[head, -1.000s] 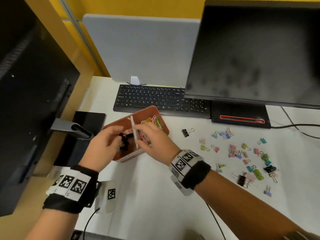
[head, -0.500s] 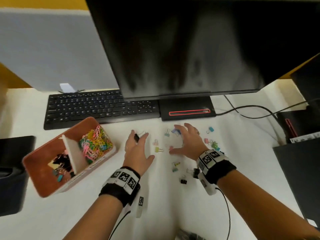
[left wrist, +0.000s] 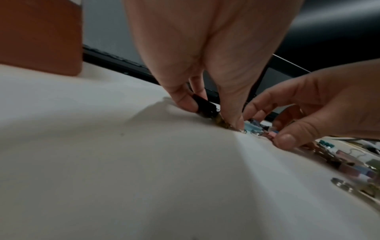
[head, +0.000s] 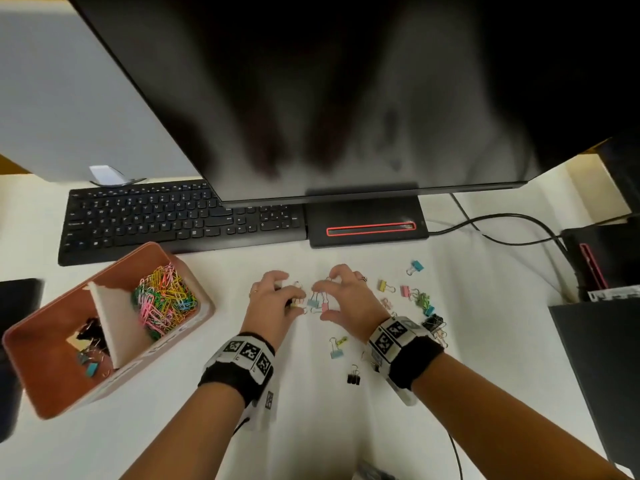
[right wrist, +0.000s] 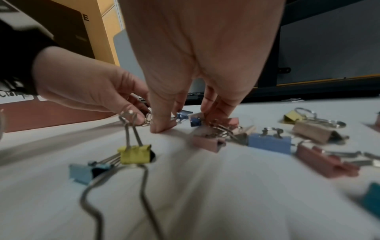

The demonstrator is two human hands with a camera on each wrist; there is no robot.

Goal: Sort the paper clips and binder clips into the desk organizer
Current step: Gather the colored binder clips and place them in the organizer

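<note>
The terracotta desk organizer [head: 52,393] stands at the left, with coloured paper clips [head: 162,301] in its far compartment and a few binder clips [head: 88,344] in the near one. My left hand [head: 294,299] curls on the white desk and pinches a black binder clip [left wrist: 205,106] between thumb and fingers. My right hand [head: 323,301] claws over a small cluster of blue and pink binder clips [head: 317,302]. Its thumb and fingertips [right wrist: 211,116] close on them from either side. More binder clips [head: 420,301] lie scattered to the right.
A black keyboard [head: 173,220] and a monitor base [head: 367,220] lie behind the hands, under a large monitor. Cables [head: 502,230] run at the back right. A dark device [head: 602,368] lies at the right edge. Loose clips [head: 353,377] sit near my right wrist.
Both hands left the organizer and moved right to the loose binder clips. Since half a second ago they have drawn closer together, fingers curling around the cluster between them.
</note>
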